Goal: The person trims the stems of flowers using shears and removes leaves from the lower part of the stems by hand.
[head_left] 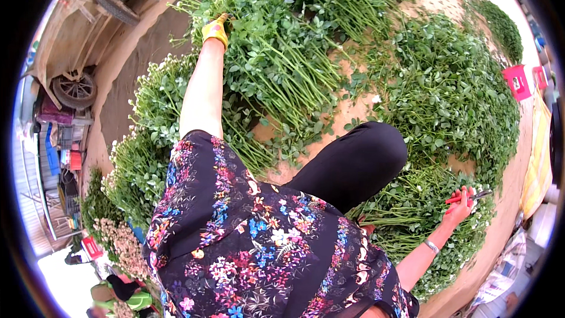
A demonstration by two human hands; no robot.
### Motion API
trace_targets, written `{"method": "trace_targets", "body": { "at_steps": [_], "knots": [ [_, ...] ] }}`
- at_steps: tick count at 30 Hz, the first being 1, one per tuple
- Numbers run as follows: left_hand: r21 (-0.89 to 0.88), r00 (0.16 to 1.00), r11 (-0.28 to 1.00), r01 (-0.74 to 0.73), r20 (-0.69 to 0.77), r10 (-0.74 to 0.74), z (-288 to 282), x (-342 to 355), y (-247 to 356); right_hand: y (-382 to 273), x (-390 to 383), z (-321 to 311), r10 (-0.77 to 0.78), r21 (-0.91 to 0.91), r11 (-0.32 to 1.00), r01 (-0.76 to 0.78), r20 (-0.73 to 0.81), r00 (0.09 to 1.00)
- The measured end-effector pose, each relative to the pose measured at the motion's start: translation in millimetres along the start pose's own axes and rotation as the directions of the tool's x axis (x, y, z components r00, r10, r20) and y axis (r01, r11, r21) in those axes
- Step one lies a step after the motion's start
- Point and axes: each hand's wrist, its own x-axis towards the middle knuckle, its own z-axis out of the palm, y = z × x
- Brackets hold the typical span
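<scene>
My left hand (216,30), in a yellow glove, is stretched far forward to a heap of leafy cut stems with small white blooms (282,53). Its fingertips come together among the blooms and leaves; whatever they pinch is hidden. At the right, my right hand (460,205) is closed around red-handled pruning shears (484,194), the dark blades pointing right. It hovers over another pile of green stems (406,200). The glove is on the left hand only.
My bent knee in black trousers (359,159) sits between the piles. More leafy stems (453,82) spread to the right, beside a pink crate (518,82). A cart with wheels (75,89) stands far left. Dried pale flowers (120,241) lie at the lower left, near a person in green (138,300).
</scene>
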Motion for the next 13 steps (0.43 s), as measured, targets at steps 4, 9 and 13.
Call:
{"method": "trace_targets", "body": {
  "at_steps": [4, 9, 13],
  "knots": [
    [-0.005, 0.998, 1.000, -0.005, 0.069, 0.005, -3, 9, -6, 1, 0, 6, 0.005, -0.016, 1.000, -0.005, 0.015, 1.000],
    [0.086, 0.985, 0.995, 0.050, 0.161, -0.063, 4, 28, -26, -1, 0, 20, 0.014, -0.029, 0.999, -0.013, 0.035, 0.999],
    [0.097, 0.976, 0.995, 0.034, 0.213, -0.054, 1, 32, -23, 5, 0, 15, 0.010, -0.037, 0.999, -0.008, 0.054, 0.998]
  ]
}}
